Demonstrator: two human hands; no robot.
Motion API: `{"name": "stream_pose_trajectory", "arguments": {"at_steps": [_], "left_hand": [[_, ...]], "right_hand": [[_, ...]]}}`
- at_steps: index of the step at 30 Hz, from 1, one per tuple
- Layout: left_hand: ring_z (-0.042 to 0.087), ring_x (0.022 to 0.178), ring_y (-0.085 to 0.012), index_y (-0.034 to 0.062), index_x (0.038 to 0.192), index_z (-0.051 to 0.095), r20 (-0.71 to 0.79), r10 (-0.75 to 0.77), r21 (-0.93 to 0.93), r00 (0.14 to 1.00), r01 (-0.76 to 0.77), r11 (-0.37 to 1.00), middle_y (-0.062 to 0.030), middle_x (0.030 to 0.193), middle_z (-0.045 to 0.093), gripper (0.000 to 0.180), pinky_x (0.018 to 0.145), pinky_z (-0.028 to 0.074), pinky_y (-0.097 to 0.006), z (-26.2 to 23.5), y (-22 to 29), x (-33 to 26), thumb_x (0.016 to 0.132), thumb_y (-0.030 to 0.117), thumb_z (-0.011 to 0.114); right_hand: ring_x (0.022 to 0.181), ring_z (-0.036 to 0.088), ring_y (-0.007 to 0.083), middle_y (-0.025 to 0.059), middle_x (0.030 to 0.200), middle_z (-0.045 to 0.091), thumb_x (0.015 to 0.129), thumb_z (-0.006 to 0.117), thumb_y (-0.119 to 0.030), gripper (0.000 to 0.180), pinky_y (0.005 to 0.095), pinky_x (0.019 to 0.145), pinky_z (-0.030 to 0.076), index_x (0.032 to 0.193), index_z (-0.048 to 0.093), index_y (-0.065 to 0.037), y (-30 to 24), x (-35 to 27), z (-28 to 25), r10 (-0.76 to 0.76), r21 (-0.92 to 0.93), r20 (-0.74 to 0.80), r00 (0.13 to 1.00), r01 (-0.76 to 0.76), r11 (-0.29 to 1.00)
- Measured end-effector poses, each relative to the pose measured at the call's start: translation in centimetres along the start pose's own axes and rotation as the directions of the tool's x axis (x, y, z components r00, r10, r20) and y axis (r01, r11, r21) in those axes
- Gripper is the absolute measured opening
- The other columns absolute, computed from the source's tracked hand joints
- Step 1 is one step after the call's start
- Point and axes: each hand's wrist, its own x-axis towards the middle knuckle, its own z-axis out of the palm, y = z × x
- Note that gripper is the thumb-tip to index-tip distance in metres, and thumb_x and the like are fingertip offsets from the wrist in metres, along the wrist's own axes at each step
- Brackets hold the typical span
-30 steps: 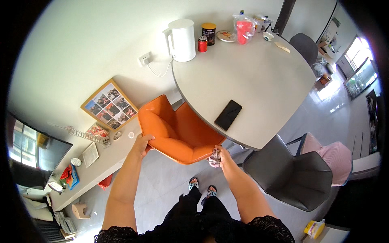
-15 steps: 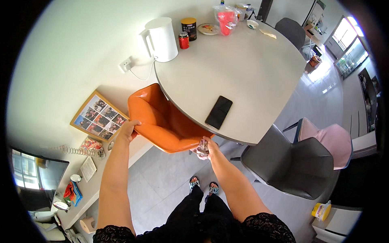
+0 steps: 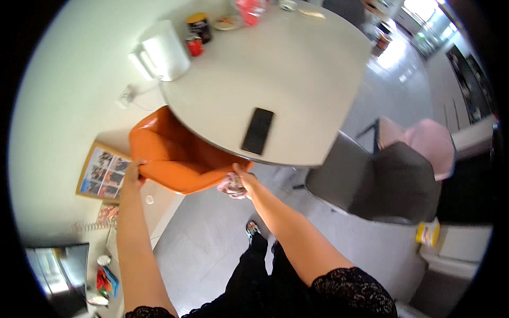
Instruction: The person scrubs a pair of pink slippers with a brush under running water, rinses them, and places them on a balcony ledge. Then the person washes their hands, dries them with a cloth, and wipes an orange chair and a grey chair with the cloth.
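An orange chair (image 3: 183, 177) with a smooth, shiny shell is pushed partly under the rounded light-grey table (image 3: 297, 69), and the tabletop hides some of its seat. My left hand (image 3: 137, 172) is closed round the left end of the chair's upper rim. At the rim's right end is my right hand (image 3: 244, 180), closed on a crumpled pinkish cloth (image 3: 231, 184), with the thumb up by the chair edge. A black phone (image 3: 257, 131) lies on the table just beyond that hand.
A white kettle (image 3: 165, 52), a red can (image 3: 194, 46) and a dark jar (image 3: 199, 27) stand at the table's far left. A grey chair (image 3: 371, 180) and a pink one (image 3: 429, 143) are to the right. Against the left wall leans a photo frame (image 3: 103, 172).
My view has swung, so the table, chairs and phone appear farther left and higher, with some blur. Both hands keep their places on the orange chair, which looks little moved against the table.
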Motion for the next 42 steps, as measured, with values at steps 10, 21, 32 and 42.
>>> {"name": "stream_pose_trajectory", "arguments": {"at_steps": [10, 21, 32, 42], "left_hand": [[0.064, 0.086, -0.0196, 0.0070, 0.114, 0.055, -0.079, 0.102, -0.168, 0.992, -0.114, 0.979, -0.0059, 0.098, 0.064, 0.048, 0.077, 0.055, -0.033, 3.0, -3.1, -5.0, 0.084, 0.040, 0.069], [0.064, 0.096, -0.0199, 0.0033, 0.131, 0.050, 0.570, -0.360, 0.461, 0.738, 0.075, 0.884, -0.0125, 0.116, 0.062, 0.045, 0.082, 0.051, -0.031, 35.4, -27.0, -28.0, 0.095, 0.029, 0.057], [0.035, 0.133, -0.0434, -0.0052, 0.145, 0.026, 0.989, -0.148, 0.049, -0.009, -0.923, 0.382, -0.0298, 0.142, 0.037, 0.102, 0.110, 0.029, -0.046, 75.7, -41.5, -46.5, 0.075, 0.051, 0.074], [0.043, 0.127, -0.0444, -0.0072, 0.148, 0.007, 0.996, -0.066, 0.076, 0.053, -0.899, 0.432, -0.0311, 0.138, 0.041, 0.100, 0.106, 0.035, -0.042, 81.9, -51.7, -50.3, 0.072, 0.009, 0.071]], "right_hand": [[0.076, 0.068, 0.0224, 0.0097, 0.088, 0.068, 0.087, 0.064, -0.037, 0.033, 0.0399, 0.070, 0.057, 0.092, 0.065, -0.004, 1.6, -14.2, -8.3, 0.016, -0.058, -0.274, 0.962, -0.033, 0.998], [0.104, 0.062, 0.0234, 0.0145, 0.114, 0.063, 0.087, 0.053, -0.019, 0.043, 0.0372, 0.095, 0.048, 0.125, 0.055, 0.001, -7.0, -45.8, -16.4, -0.628, 0.091, -0.201, 0.752, 0.653, 0.752], [0.096, 0.064, 0.0225, 0.0147, 0.110, 0.065, 0.085, 0.052, -0.019, 0.042, 0.0348, 0.086, 0.052, 0.120, 0.060, 0.002, -20.2, -75.3, -40.1, -0.862, -0.482, -0.473, -0.180, 0.872, 0.082], [0.106, 0.058, 0.0198, 0.0094, 0.108, 0.062, 0.092, 0.053, -0.020, 0.033, 0.0321, 0.094, 0.044, 0.118, 0.062, 0.000, -9.4, -62.4, -48.6, -0.718, -0.676, -0.530, -0.452, 0.736, 0.036]]}}
